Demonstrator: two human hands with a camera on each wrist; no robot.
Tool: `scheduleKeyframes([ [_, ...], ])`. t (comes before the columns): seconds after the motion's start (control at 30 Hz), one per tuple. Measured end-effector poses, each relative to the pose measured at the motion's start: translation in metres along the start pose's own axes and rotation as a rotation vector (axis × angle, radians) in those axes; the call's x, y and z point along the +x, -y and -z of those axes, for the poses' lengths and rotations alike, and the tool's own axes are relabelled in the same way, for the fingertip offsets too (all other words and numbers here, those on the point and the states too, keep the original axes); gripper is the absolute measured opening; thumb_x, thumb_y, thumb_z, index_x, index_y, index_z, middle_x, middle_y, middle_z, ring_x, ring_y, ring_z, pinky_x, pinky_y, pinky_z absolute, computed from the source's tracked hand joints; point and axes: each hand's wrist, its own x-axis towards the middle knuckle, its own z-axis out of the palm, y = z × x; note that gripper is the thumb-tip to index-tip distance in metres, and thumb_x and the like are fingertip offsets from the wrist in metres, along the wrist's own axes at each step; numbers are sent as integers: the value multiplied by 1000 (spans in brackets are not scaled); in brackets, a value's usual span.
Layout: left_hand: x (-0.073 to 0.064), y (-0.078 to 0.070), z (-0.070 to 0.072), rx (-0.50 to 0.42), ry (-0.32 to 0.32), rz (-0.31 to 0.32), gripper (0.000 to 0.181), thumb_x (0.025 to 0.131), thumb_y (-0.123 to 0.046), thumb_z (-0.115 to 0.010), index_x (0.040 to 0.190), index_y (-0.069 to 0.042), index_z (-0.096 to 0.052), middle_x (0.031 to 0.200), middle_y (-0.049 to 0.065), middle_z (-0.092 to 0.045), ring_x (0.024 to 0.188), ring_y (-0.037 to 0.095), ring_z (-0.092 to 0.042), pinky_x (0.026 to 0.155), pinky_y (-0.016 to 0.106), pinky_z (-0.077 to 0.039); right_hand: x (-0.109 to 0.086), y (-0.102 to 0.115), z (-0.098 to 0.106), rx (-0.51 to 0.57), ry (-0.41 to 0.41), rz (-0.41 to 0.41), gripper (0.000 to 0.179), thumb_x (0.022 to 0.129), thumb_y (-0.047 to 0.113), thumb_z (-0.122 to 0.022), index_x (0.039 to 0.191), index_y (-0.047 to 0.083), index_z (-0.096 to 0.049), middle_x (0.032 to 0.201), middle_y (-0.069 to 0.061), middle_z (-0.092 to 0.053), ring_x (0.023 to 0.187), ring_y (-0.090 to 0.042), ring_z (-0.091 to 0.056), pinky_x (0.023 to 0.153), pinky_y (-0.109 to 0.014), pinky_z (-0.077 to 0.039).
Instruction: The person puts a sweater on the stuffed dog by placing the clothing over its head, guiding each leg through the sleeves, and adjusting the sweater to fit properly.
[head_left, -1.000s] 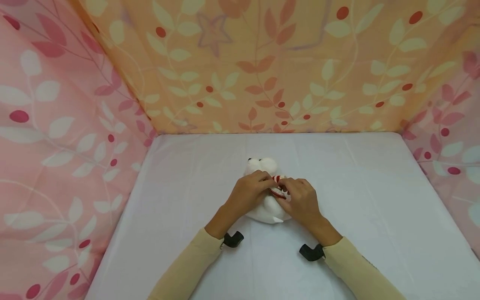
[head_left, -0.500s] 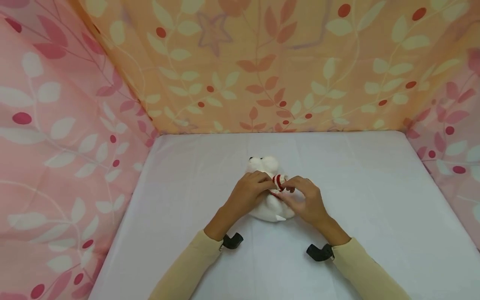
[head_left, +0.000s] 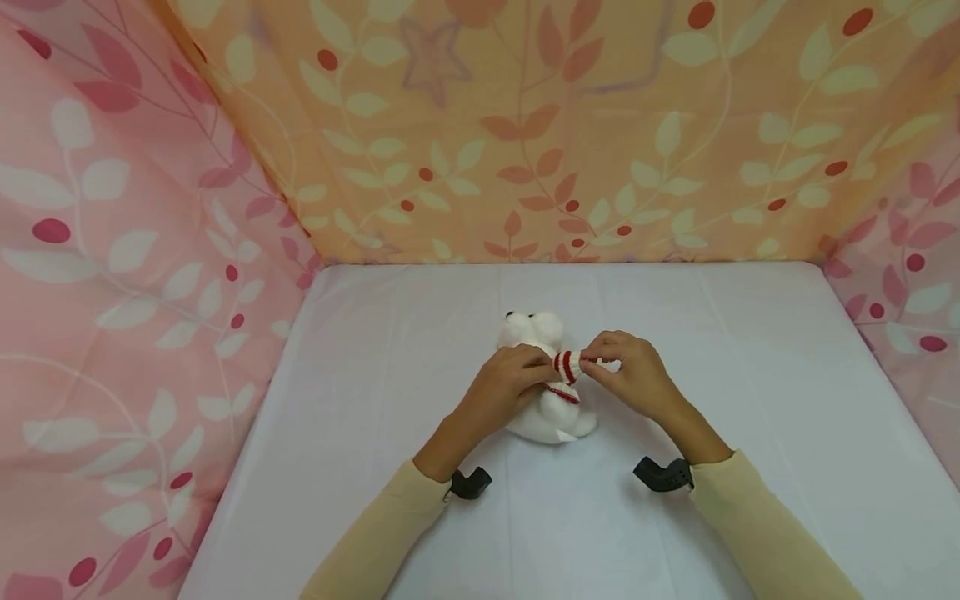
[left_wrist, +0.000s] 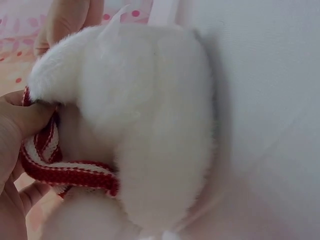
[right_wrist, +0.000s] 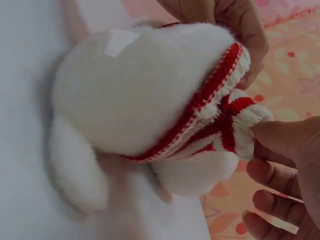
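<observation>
A white plush toy animal lies on the table, its dark nose and eye turned toward the far side. It wears a knitted red-and-white striped sweater. My left hand grips the sweater at the toy's body; in the left wrist view its thumb tucks under the striped edge. With thumb and index finger, my right hand pinches the white cuff of the sweater sleeve, drawn out to the right. The other right fingers are loosely bent. Part of the toy is hidden behind my left hand.
A white cloth covers the table. Patterned curtains stand around it: orange at the back, pink at the left and at the right. Dark wrist cameras hang under both wrists.
My right hand has moved right and slightly away from me, pulling the sleeve outward from the toy. More of the sleeve's stripes show. My left hand keeps its hold, almost in place.
</observation>
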Motion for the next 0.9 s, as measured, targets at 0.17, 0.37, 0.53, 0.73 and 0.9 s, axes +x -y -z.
scheduleKeyframes([
  [0.17, 1, -2, -4, -22, 13, -9, 17, 86, -14, -69, 100, -23, -73, 103, -7, -60, 100, 8, -54, 86, 25, -39, 5, 1, 4, -1, 118, -36, 10, 79, 14, -76, 88, 18, -73, 87, 12, -62, 80, -15, -58, 62, -35, -46],
  [0.37, 3, -4, -5, -10, 19, -33, 18, 87, -14, -69, 101, -23, -72, 105, -7, -60, 103, 7, -53, 90, 26, -37, 6, 0, 2, 11, 155, -62, 14, 75, 11, -75, 82, 19, -67, 81, 8, -60, 78, -15, -56, 68, -38, -47],
  [0.53, 0, -5, -1, 177, -36, -105, 12, 88, -18, -68, 97, -23, -73, 99, -7, -62, 102, 9, -54, 88, 28, -40, 6, 0, -4, 63, 74, -48, 14, 73, 7, -73, 79, 19, -68, 80, 10, -60, 79, -9, -54, 69, -31, -45],
  [0.73, -8, -4, 4, 338, -96, -152, 11, 91, -19, -63, 94, -21, -73, 92, -7, -63, 94, 13, -55, 87, 33, -42, 3, -1, -6, 148, -23, -116, 8, 73, 5, -75, 75, 12, -71, 75, 4, -59, 80, -12, -50, 69, -29, -40],
  [0.9, -17, 1, 7, 367, -104, -111, 13, 88, -11, -65, 90, -22, -72, 87, -8, -63, 91, 14, -55, 91, 35, -41, -1, 5, -1, 264, -54, -215, 9, 74, -3, -75, 77, 5, -71, 78, -7, -62, 81, -20, -53, 74, -27, -39],
])
